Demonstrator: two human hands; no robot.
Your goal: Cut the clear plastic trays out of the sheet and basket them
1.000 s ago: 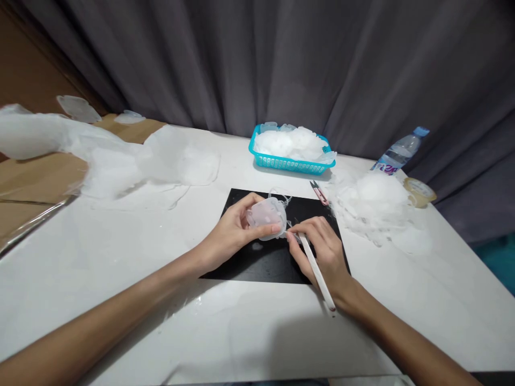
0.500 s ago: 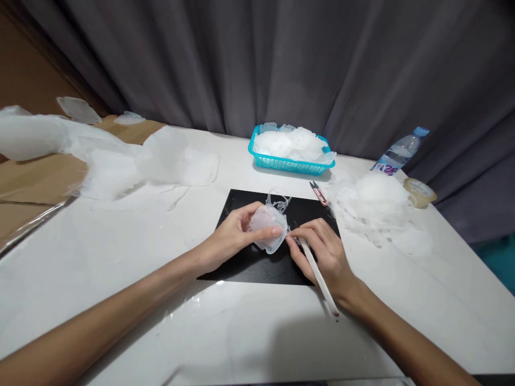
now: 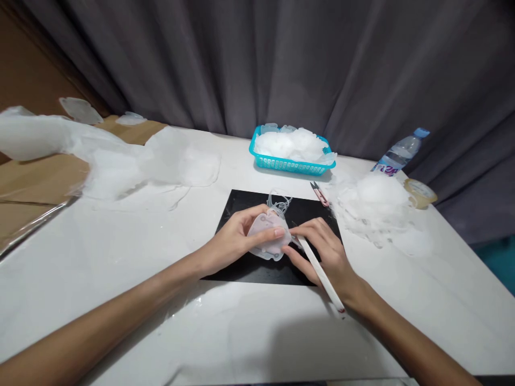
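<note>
My left hand (image 3: 245, 233) is closed on a thin translucent, rounded plastic-like piece (image 3: 269, 249), with the thumb laid across its face. Small holes show near the edge of this piece. My right hand (image 3: 325, 252) is closed round a slim white stick-like tool (image 3: 322, 276), whose back end points toward me. The tool's working tip is hidden behind the fingers. Right fingertips touch the right edge of the piece. Both hands are over a black mat (image 3: 249, 272), where thin translucent strips (image 3: 279, 202) lie just behind the piece.
A blue basket (image 3: 289, 165) heaped with translucent pieces stands at the back. Pink-handled thread snips (image 3: 319, 194) lie right of the mat, beside a whitish pile (image 3: 378, 206). Behind that are a water bottle (image 3: 402, 153) and a tape roll (image 3: 420, 193). White sheeting (image 3: 132, 161) and cardboard (image 3: 40, 179) lie left.
The translucent piece has turned in my left hand, and its face with holes now shows more. My right fingers have shifted slightly along its edge with the white tool.
</note>
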